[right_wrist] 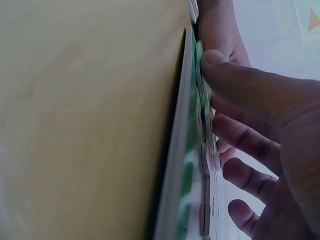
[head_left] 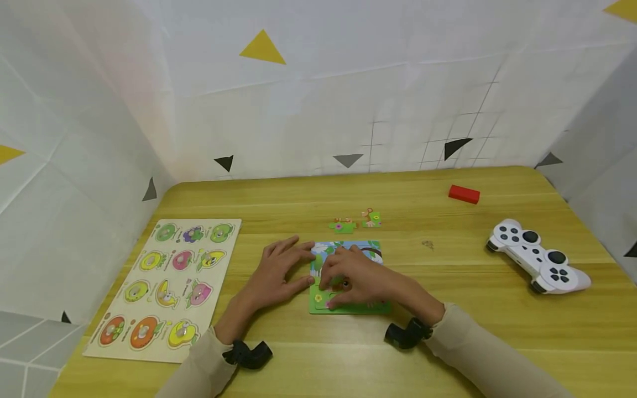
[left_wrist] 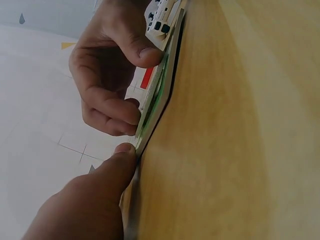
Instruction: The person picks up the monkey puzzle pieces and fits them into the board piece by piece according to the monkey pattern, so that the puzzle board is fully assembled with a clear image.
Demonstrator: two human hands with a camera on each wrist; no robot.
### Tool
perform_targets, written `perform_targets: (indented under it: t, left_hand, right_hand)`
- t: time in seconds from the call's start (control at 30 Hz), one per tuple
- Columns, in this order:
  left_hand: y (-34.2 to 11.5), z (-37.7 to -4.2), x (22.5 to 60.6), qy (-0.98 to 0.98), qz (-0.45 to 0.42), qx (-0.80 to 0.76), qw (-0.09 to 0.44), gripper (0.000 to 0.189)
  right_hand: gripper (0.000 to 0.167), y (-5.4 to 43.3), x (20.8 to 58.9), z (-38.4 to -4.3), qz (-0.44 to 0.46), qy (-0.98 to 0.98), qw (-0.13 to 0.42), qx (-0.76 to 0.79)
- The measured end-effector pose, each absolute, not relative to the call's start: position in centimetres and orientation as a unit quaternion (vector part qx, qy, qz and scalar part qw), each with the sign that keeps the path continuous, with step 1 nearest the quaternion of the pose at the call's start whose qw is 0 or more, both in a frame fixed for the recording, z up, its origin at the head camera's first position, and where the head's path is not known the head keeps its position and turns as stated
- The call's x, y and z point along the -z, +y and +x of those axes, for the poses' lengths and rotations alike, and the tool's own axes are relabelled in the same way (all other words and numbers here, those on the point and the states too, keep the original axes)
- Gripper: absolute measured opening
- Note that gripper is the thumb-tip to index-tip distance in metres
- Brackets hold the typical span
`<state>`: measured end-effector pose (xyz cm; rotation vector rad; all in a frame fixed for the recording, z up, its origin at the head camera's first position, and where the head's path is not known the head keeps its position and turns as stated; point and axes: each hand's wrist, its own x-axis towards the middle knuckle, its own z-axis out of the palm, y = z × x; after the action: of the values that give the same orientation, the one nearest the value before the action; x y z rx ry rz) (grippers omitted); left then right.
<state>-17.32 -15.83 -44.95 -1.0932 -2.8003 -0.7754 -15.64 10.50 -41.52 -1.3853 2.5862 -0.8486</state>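
A small jigsaw puzzle board (head_left: 365, 311) with a green border and a blue-sky picture lies in the middle of the table. My left hand (head_left: 278, 271) rests at its left side, fingers extended and thumb touching the board's edge. Over the board, my right hand (head_left: 360, 276) holds a green puzzle piece (head_left: 319, 299) with a yellow flower between thumb and bent fingers, at the lower left corner. In the right wrist view the thumb (right_wrist: 235, 82) presses the piece's edge. The right hand hides much of the picture. Two loose puzzle pieces (head_left: 343, 226) lie just beyond the board.
To the left lies a wooden fruit peg puzzle (head_left: 199, 320). A white game controller (head_left: 537, 260) sits on the right, with a red block (head_left: 464, 194) behind it. White sheeting (head_left: 318, 110) stands along the table's back and sides.
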Motion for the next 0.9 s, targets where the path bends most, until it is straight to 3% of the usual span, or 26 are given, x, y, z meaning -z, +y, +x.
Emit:
perform_targets:
  t: [0.9]
  left_hand:
    - [-15.76,-17.32,44.87,-0.902,-0.356,0.244,0.028,0.044]
  right_hand:
    - [0.023,10.32,40.92,-15.19,-0.447,0.862,0.028,0.238]
